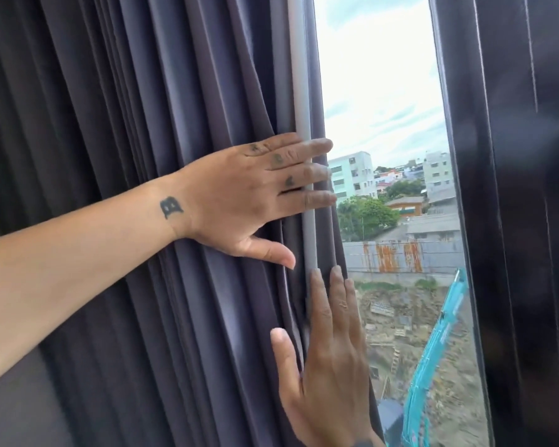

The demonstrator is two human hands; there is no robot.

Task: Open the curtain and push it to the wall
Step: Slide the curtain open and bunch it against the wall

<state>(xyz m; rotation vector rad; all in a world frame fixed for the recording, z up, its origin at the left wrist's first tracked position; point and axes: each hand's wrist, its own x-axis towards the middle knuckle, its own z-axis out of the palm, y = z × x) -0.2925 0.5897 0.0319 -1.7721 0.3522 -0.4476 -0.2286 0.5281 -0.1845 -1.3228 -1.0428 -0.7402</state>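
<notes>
A dark grey-purple curtain point(136, 156) hangs in bunched folds over the left two thirds of the view. Its leading edge point(299, 91) shows a pale lining strip beside the uncovered glass. My left hand point(249, 198) lies flat on the folds at mid height, fingers stretched across that edge, thumb spread below. My right hand point(326, 359) rests flat lower down on the same edge, fingers pointing up and apart. Neither hand closes around the cloth.
A narrow strip of window glass point(384, 124) shows sky, buildings and a turquoise excavator arm outside. A second dark curtain or frame point(513, 188) stands at the right. A grey wall point(20, 408) shows at the lower left behind the curtain.
</notes>
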